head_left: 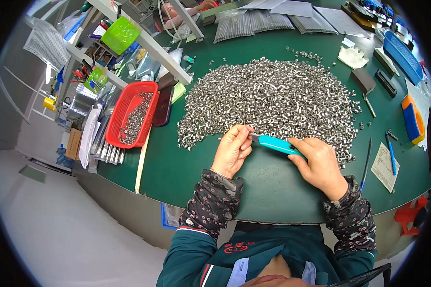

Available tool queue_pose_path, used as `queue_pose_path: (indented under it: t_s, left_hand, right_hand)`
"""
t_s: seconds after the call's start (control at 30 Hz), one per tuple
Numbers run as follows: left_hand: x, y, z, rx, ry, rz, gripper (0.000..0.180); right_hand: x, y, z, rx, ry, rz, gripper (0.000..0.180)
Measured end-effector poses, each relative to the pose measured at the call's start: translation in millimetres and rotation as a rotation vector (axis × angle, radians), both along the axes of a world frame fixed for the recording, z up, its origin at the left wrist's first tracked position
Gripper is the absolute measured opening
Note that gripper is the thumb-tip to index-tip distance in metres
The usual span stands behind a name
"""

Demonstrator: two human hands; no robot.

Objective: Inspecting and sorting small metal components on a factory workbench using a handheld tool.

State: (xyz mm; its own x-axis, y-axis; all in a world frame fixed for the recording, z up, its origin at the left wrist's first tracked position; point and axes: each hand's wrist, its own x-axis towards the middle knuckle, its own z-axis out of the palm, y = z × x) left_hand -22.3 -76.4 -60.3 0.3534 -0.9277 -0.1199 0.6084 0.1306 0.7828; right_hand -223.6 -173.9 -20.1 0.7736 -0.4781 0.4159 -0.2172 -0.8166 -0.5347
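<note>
My right hand (319, 165) is closed round the teal handle of a utility knife (276, 144). The knife points left, its tip reaching the fingers of my left hand (232, 150). Thumb and forefinger of that hand are pinched together at the tip. What they grip looks like a small metal piece, mostly hidden by the fingers. Just beyond both hands spreads a large heap of small silvery metal rings (268, 98) on the green tabletop (273, 191). A red plastic basket (114, 125) to the left holds more small metal pieces.
Beside the basket lie a dark phone (164, 106) and a wooden strip (142, 162). At right are a blue tray (401, 57), an orange-and-blue holder (413, 119), pens, a paper slip (383, 165) and a white glove (353, 57). Bundles of clear tubes (254, 26) lie at the back.
</note>
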Motion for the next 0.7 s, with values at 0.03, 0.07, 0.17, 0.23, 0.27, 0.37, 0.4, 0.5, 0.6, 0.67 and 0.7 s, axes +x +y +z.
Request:
queue_pose_path:
  t_s: [0.03, 0.07, 0.17, 0.23, 0.27, 0.37, 0.4, 0.5, 0.6, 0.67, 0.7]
  left_hand:
    - [-1.1, -0.4, 1.2, 0.009, -0.013, 0.0, 0.015]
    - [-1.8, -0.7, 1.8, 0.018, -0.026, 0.0, 0.015]
    - [-1.3, 0.3, 0.8, 0.024, -0.054, -0.015, 0.016]
    - [-1.5, 0.5, 1.0, 0.045, -0.057, -0.008, 0.017]
    - [-1.6, 0.6, 1.1, 0.064, -0.06, -0.002, 0.017]
    - [-0.3, 1.1, 0.1, 0.082, 0.035, -0.006, 0.017]
    - [-1.1, 0.9, 1.9, 0.082, 0.035, -0.006, 0.017]
    - [-3.8, 0.2, 7.7, 0.1, 0.016, 0.019, 0.017]
    - [-4.3, -0.4, 8.5, 0.054, -0.056, 0.019, 0.015]
    - [-4.3, -1.2, 9.3, 0.07, -0.131, 0.066, 0.014]
    - [-3.7, -1.3, 8.7, 0.071, -0.131, 0.066, 0.014]
  right_hand:
    - [-0.2, -0.4, -0.5, 0.007, 0.009, 0.0, 0.025]
    - [-0.6, -0.7, -0.4, 0.007, 0.009, -0.001, 0.025]
    - [-1.2, -0.8, 0.6, 0.021, 0.021, 0.009, 0.025]
    - [-0.9, -0.9, -0.2, -0.022, 0.005, -0.008, 0.026]
    - [-0.4, -0.8, -0.3, -0.021, 0.005, -0.007, 0.026]
    - [1.4, -1.5, 0.1, -0.108, -0.054, -0.02, 0.028]
    - [1.4, -2.5, 1.0, -0.1, -0.097, -0.04, 0.029]
    - [1.5, -3.3, 0.0, -0.098, -0.145, -0.072, 0.03]
    - [0.9, -2.1, -0.6, -0.096, -0.12, -0.08, 0.03]
    - [0.7, -1.8, -1.4, -0.087, -0.09, -0.074, 0.029]
    - [0.8, -2.1, -2.1, -0.086, -0.084, -0.065, 0.029]
